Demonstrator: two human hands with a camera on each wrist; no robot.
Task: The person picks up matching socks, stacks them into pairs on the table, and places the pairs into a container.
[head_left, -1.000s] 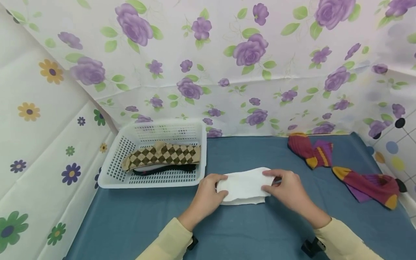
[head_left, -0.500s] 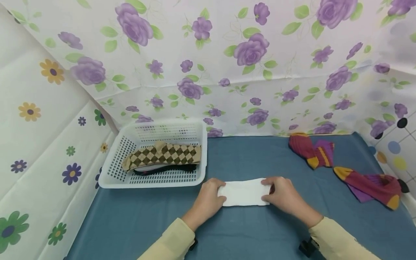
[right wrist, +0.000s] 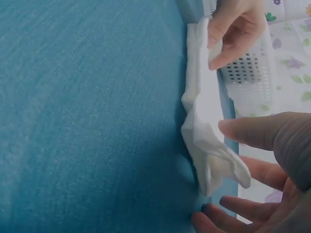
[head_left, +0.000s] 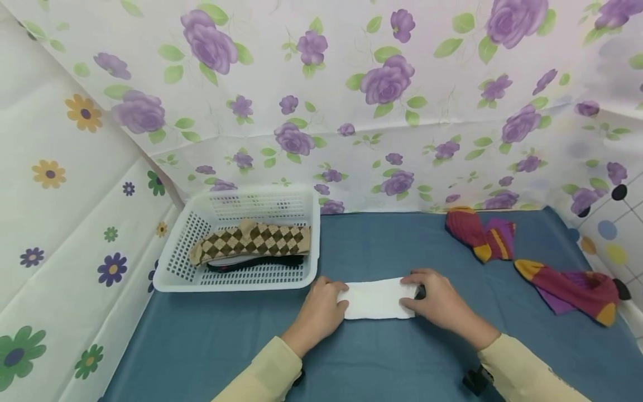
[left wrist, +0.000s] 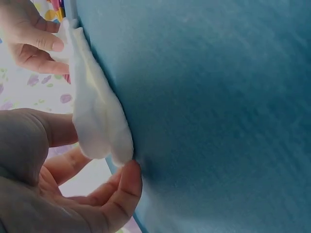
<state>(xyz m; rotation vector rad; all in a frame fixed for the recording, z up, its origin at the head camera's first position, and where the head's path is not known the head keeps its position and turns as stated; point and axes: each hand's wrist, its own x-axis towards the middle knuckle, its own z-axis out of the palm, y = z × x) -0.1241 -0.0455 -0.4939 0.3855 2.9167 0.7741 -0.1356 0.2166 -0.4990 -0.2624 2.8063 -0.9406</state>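
Observation:
A folded white sock (head_left: 378, 300) lies flat on the blue cloth, in front of me. My left hand (head_left: 317, 308) holds its left end, thumb on the near edge and fingers at the far edge. At the other end, my right hand (head_left: 438, 297) holds the sock between thumb and index finger, the remaining fingers spread loosely. The left wrist view shows the sock's rounded folded end (left wrist: 104, 131) between thumb and fingertips. In the right wrist view, the loose layered end (right wrist: 218, 162) flares open beside the thumb.
A white plastic basket (head_left: 236, 288) at the back left contains a brown argyle sock (head_left: 261, 239) and a dark item (head_left: 256, 262). Two maroon and purple socks, one farther back (head_left: 469, 231) and one nearer (head_left: 572, 290), lie to the right. Patterned sheets (head_left: 341, 111) stand behind and at the sides.
Both hands have lowered the white sock toward me and down onto the cloth. Its layers, offset before, now line up. In the last half second the right hand has shifted slightly left.

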